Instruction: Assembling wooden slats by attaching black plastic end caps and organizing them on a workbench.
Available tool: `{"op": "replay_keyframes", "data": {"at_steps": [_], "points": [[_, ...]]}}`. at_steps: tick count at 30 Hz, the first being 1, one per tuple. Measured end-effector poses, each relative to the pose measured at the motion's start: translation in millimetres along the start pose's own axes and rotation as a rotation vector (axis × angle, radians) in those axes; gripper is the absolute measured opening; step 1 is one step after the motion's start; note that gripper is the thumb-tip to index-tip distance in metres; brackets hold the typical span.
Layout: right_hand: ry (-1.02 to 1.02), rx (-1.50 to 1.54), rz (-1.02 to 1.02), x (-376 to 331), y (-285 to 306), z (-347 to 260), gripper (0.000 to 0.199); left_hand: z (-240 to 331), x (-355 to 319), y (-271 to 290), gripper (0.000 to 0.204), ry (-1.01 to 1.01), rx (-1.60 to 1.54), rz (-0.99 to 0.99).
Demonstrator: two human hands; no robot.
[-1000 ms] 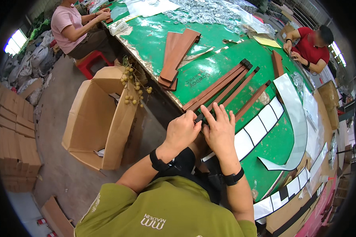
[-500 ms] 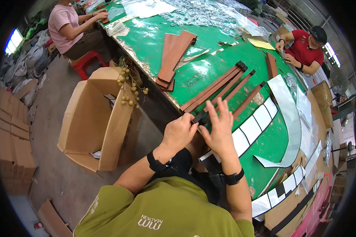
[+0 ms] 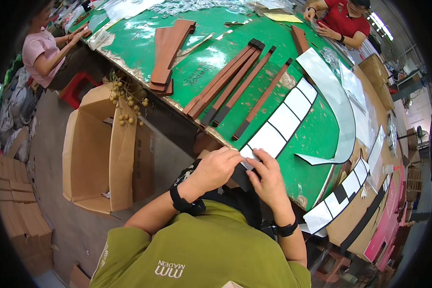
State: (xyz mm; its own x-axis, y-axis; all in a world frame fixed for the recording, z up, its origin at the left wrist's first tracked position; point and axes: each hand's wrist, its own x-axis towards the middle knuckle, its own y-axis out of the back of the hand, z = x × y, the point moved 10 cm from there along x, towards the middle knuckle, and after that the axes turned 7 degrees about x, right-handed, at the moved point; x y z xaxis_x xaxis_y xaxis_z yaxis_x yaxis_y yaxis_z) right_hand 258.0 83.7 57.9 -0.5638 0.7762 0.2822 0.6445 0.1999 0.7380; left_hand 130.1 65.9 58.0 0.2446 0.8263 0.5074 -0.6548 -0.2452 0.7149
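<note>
A long strip of white panels with black borders (image 3: 284, 121) lies slantwise on the green table, its near end at my fingers. My left hand (image 3: 215, 169) is closed, thumb and fingers pinched at that end. My right hand (image 3: 269, 181) bends its fingers over the same end from the right, thumb tucked below. Exactly what sits between the fingertips is partly hidden. Beyond my hands lie several narrow brown straps with black ends (image 3: 240, 79), side by side. One brown strap (image 3: 266, 96) rests apart, closest to the white strip.
Wider brown straps (image 3: 170, 50) are piled farther left on the green table (image 3: 216, 29). A curved pale strip (image 3: 338, 101) lies to the right. An open cardboard box (image 3: 122, 163) stands left of the table, fruit sprigs at its rim. Two co-workers sit at the far sides.
My hands have left the black ends of the brown straps and come to the white strip's near end. My right hand, spread before, has curled. The view has shifted.
</note>
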Motion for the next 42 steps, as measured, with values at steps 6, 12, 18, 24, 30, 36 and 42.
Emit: {"op": "replay_keyframes", "data": {"at_steps": [6,12,18,24,30,36,42], "points": [[-0.103,-0.058,0.093,-9,6,12,0.052,7,3,-7,0.035,-0.027,0.053,-0.006],[-0.117,-0.098,0.064,-17,15,30,0.052,15,14,-16,0.040,0.007,0.177,-0.102],[-0.154,-0.140,0.012,-3,23,33,0.048,15,18,-24,0.040,0.067,0.214,-0.102],[-0.108,-0.008,0.110,-4,25,30,0.039,18,20,-26,0.040,0.078,0.229,-0.093],[-0.247,0.205,0.217,-10,48,46,0.028,13,19,-22,0.042,0.087,0.226,-0.072],[-0.274,0.296,0.106,6,43,15,0.023,34,17,22,0.044,-0.050,0.038,0.217],[-0.342,0.619,-0.061,34,5,8,0.027,17,13,50,0.034,-0.073,0.040,0.208]]}}
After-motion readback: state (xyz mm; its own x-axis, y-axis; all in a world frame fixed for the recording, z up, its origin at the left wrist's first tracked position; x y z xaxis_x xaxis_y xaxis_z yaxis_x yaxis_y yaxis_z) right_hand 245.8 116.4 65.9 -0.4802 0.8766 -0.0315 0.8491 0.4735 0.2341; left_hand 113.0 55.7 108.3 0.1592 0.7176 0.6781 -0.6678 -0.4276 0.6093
